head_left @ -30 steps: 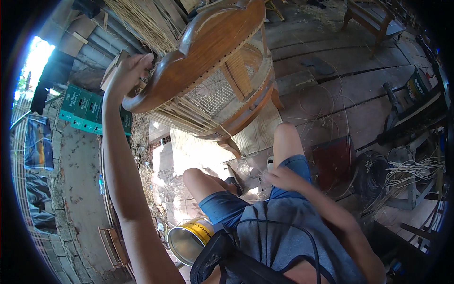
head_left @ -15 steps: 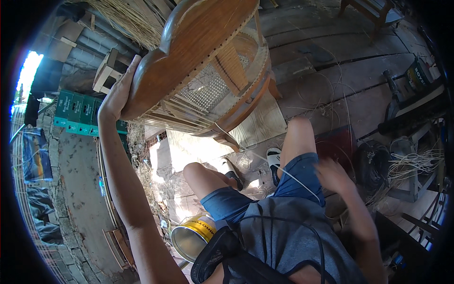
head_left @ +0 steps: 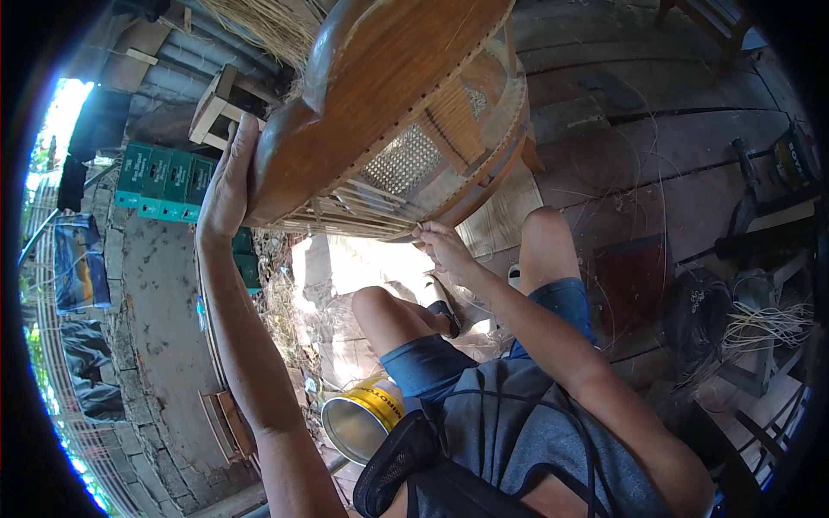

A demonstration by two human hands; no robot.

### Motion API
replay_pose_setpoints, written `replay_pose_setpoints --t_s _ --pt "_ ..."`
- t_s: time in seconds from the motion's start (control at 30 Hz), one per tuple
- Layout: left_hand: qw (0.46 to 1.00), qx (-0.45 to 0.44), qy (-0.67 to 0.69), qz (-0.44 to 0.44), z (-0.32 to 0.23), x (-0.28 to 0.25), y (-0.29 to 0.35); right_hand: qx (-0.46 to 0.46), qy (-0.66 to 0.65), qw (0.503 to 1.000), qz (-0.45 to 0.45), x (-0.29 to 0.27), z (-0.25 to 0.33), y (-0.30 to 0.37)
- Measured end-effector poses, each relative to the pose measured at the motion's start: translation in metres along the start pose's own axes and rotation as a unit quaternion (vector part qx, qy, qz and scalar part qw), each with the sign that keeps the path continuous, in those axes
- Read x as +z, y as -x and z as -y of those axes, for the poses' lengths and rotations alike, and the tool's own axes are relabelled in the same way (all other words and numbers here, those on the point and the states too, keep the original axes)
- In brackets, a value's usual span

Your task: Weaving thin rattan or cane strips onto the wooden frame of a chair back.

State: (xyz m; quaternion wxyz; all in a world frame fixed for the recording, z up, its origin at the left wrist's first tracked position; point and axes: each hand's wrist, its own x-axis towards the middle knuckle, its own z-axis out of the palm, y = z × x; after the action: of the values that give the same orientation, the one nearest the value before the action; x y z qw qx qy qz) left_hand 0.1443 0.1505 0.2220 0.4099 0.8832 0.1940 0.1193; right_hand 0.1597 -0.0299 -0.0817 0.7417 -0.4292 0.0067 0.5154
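A single fisheye view looks down and forward from the wearer's head, from the left of two side-by-side cameras. The gray cloth shirt fills the near lower edge, bare knees lie just beyond, and the carved brown wooden chair with woven cane spans the upper middle. Stacked green crates stand farther off, left, toward the dark curved rim.

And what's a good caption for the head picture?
Left hand against a wooden chair, right fingers at its cane strands.

Grey top (black-trimmed) — blue shorts, black mesh strap — black-and-white slipper.
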Motion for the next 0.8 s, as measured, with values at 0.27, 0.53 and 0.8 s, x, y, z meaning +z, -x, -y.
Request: replay_pose_setpoints --t_s 0.27,0.53,0.8 --pt "0.989 0.125 -0.024 -0.074 0.005 0.002 0.004 -0.065 -0.113 0.991 -0.004 0.006 -0.012 0.003" --pt "0.896 0.353 0.021 -0.269 0.013 0.014 0.019 0.012 -0.117 0.992 0.04 -0.012 -0.005 0.03" --pt "0.931 0.096 0.268 -0.23 0.04 0.065 0.1 -0.071 -0.083 0.994 -0.032 -0.071 0.086 0.077"
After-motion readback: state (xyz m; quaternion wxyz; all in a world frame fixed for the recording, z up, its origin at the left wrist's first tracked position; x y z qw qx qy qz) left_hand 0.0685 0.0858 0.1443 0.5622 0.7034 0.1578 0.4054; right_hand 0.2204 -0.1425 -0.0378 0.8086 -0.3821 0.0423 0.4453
